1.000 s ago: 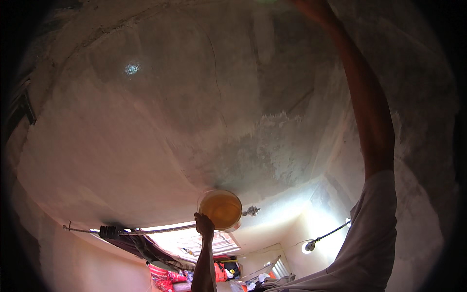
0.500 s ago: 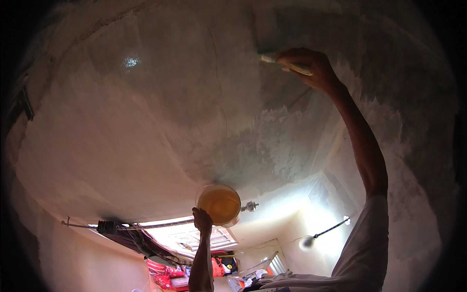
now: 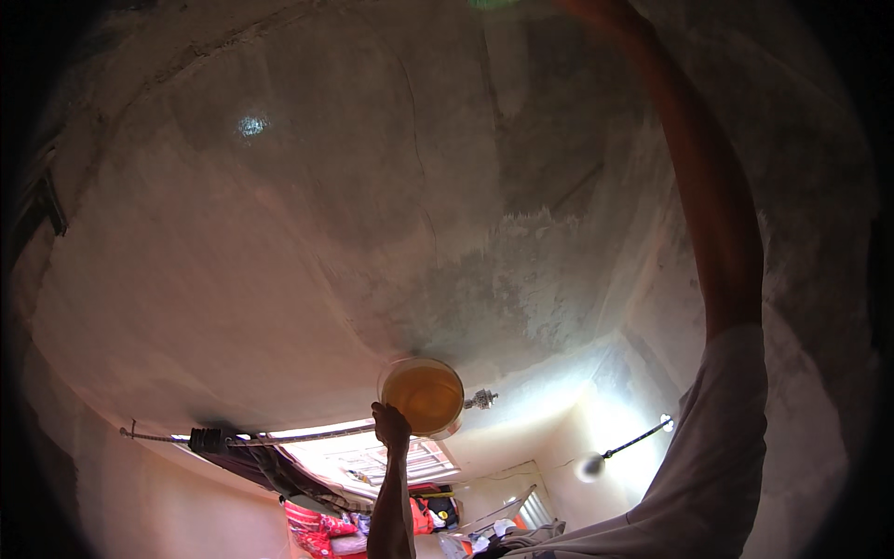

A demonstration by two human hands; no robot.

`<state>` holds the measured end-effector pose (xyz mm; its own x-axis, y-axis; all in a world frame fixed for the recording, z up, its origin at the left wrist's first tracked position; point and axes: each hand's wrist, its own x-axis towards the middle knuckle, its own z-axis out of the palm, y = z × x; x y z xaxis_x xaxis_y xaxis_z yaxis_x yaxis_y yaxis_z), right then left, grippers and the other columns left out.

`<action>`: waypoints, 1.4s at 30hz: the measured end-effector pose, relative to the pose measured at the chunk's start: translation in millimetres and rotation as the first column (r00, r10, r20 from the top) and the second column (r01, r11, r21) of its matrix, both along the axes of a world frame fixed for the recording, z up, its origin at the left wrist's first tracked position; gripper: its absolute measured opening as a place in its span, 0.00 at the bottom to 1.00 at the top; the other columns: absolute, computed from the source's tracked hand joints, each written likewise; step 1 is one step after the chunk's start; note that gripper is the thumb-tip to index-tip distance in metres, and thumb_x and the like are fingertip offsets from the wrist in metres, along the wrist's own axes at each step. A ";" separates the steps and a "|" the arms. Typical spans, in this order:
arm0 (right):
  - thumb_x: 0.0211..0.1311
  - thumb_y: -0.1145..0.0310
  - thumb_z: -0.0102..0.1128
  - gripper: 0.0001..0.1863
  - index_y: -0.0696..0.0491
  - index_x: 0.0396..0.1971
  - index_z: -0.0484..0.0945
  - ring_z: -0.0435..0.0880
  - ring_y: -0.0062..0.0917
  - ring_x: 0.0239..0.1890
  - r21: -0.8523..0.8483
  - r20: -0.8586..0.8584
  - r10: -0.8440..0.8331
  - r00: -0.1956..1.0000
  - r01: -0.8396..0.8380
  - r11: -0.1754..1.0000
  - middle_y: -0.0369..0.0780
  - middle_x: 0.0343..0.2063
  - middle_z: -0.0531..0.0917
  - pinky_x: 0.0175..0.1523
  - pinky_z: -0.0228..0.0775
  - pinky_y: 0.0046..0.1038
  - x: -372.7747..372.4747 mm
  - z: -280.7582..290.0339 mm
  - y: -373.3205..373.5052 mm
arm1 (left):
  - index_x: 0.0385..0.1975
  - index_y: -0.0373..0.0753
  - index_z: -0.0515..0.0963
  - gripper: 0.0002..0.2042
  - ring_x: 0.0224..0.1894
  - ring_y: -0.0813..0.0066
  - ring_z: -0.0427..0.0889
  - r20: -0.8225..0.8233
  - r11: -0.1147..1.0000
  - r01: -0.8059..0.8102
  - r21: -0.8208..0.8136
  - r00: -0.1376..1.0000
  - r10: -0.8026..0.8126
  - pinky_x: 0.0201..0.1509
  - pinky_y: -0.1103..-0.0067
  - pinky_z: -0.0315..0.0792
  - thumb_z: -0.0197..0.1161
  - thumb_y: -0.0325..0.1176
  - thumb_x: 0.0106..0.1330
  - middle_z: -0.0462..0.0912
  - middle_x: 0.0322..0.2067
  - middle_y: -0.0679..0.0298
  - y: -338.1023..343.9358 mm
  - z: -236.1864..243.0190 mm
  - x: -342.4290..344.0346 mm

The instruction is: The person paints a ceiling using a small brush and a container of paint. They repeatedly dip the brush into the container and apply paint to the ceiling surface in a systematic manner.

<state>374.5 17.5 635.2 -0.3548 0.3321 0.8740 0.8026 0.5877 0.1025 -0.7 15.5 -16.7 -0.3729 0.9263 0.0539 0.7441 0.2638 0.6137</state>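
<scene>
tub (image 3: pixel 455 427) clamped in left hand (image 3: pixel 392 426); right hand (image 3: pixel 601 11) raised (blurred, cannot tell grip)

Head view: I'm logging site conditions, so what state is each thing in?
Left hand: gripping the container's edge
Round container: held up, with liquid inside
Amber liquid: partly filling it
Right hand: raised, blurred, cut off; grip unclear
Plastered surface: patchy, lighter and darker
Dark curtain: gathered along the rod
Window: brightly lit
</scene>
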 end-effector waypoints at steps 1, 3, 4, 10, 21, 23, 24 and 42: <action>0.49 0.77 0.63 0.08 0.55 0.32 0.83 0.81 0.19 0.32 0.041 -0.021 0.100 0.995 -0.099 0.994 0.36 0.30 0.85 0.39 0.71 0.24 -2.7 1.4 3.8 | 0.43 0.34 0.61 0.14 0.40 0.40 0.79 -0.004 1.000 -0.007 -0.009 1.000 0.007 0.42 0.54 0.73 0.44 0.40 0.72 0.75 0.41 0.44 -1.6 -0.6 -1.8; 0.49 0.77 0.63 0.09 0.55 0.33 0.83 0.80 0.18 0.32 0.286 0.081 0.080 0.994 -0.100 0.953 0.35 0.29 0.85 0.40 0.71 0.25 -6.4 -5.0 12.1 | 0.43 0.34 0.61 0.13 0.40 0.43 0.80 -0.019 1.000 -0.016 0.008 1.000 0.017 0.42 0.56 0.73 0.44 0.39 0.71 0.76 0.39 0.45 -4.1 -1.3 -4.3; 0.49 0.77 0.63 0.09 0.55 0.33 0.82 0.80 0.18 0.32 0.405 0.134 0.048 0.990 -0.099 0.909 0.35 0.28 0.85 0.40 0.71 0.25 -7.3 -8.0 12.2 | 0.42 0.35 0.61 0.13 0.39 0.45 0.80 -0.021 1.000 -0.009 0.019 1.000 0.009 0.41 0.56 0.74 0.44 0.39 0.70 0.76 0.37 0.46 -2.8 -0.8 -0.9; 0.54 0.75 0.66 0.15 0.48 0.43 0.82 0.84 0.26 0.42 0.284 0.148 -0.183 0.972 0.136 0.949 0.36 0.42 0.85 0.50 0.74 0.26 19.9 -92.2 28.9 | 0.42 0.35 0.61 0.12 0.39 0.46 0.80 -0.035 0.999 0.003 0.042 0.999 -0.002 0.41 0.57 0.73 0.44 0.38 0.70 0.76 0.37 0.46 -0.3 -7.8 -1.2; 0.54 0.62 0.67 0.14 0.49 0.41 0.83 0.84 0.20 0.37 -0.259 0.060 -0.081 0.995 0.094 0.961 0.37 0.38 0.86 0.45 0.74 0.23 11.7 -133.5 -0.3 | 0.42 0.33 0.62 0.13 0.39 0.42 0.79 -0.007 1.000 0.008 0.020 1.000 -0.008 0.40 0.56 0.74 0.44 0.39 0.72 0.75 0.40 0.43 -3.6 3.9 -1.0; 0.55 0.66 0.66 0.15 0.49 0.43 0.82 0.84 0.21 0.40 -0.282 -0.135 -0.045 0.990 0.005 0.959 0.37 0.40 0.85 0.47 0.73 0.24 8.7 -103.2 13.4 | 0.42 0.33 0.62 0.13 0.39 0.42 0.79 -0.007 1.000 0.018 0.025 1.000 -0.018 0.40 0.56 0.74 0.44 0.39 0.72 0.75 0.40 0.44 -5.0 4.2 0.1; 0.55 0.68 0.65 0.15 0.48 0.45 0.82 0.84 0.22 0.41 -0.287 -0.233 -0.028 0.972 -0.041 0.957 0.37 0.42 0.85 0.49 0.73 0.25 8.4 -92.2 17.6 | 0.42 0.33 0.62 0.13 0.39 0.42 0.79 -0.007 0.999 0.023 0.031 1.000 -0.023 0.40 0.56 0.73 0.44 0.39 0.72 0.75 0.40 0.44 -5.9 2.8 -0.4; 0.50 0.79 0.66 0.21 0.45 0.45 0.81 0.81 0.27 0.49 0.202 0.254 -0.161 0.954 0.111 0.973 0.35 0.45 0.83 0.54 0.74 0.26 4.6 -164.4 3.5 | 0.42 0.33 0.61 0.13 0.39 0.41 0.79 -0.003 1.000 0.014 0.020 1.000 -0.014 0.41 0.56 0.74 0.45 0.38 0.72 0.75 0.41 0.43 -0.6 -3.4 -3.6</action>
